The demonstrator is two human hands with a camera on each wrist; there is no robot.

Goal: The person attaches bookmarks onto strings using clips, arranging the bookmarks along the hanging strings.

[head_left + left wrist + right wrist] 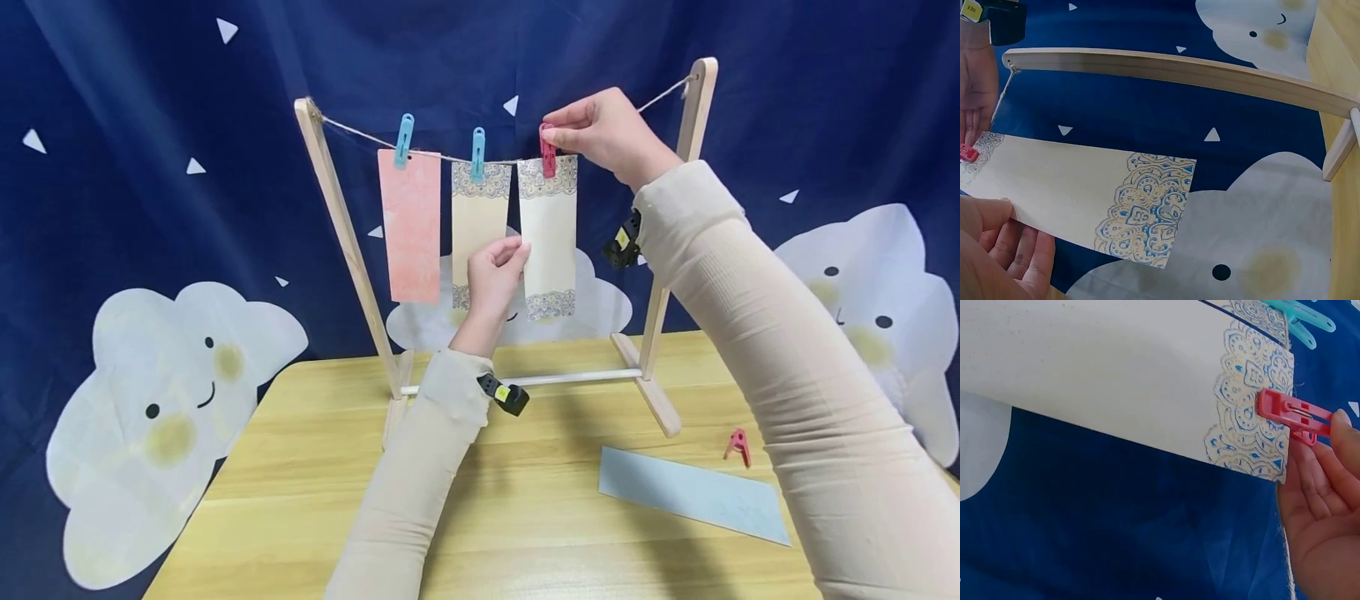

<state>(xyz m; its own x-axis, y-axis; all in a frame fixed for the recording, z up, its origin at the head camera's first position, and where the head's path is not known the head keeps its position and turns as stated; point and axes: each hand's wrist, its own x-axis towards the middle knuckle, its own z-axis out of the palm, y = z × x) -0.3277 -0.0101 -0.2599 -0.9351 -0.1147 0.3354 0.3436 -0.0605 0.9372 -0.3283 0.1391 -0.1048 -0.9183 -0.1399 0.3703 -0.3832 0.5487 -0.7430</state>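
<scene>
A cream card with blue lace-pattern ends [550, 237] hangs upright at the string [358, 132]. At its top edge, my right hand [609, 137] pinches a red clothespin [1288, 411] between thumb and fingers, its jaws over the card's patterned end. Lower down, my left hand [495, 275] pinches the card's left edge between thumb and fingers, as the left wrist view [1007, 244] also has it. To the left hang a tan patterned card [480, 217] and a pink card [411, 233], each under a blue clothespin [478, 154].
A wooden frame with two posts [348, 250] and a white crossbar [577, 378] stands on the wooden table [300, 467]. A light blue card [690, 492] lies at the front right, with another red clothespin [738, 447] behind it. A dark blue curtain [150, 75] hangs behind.
</scene>
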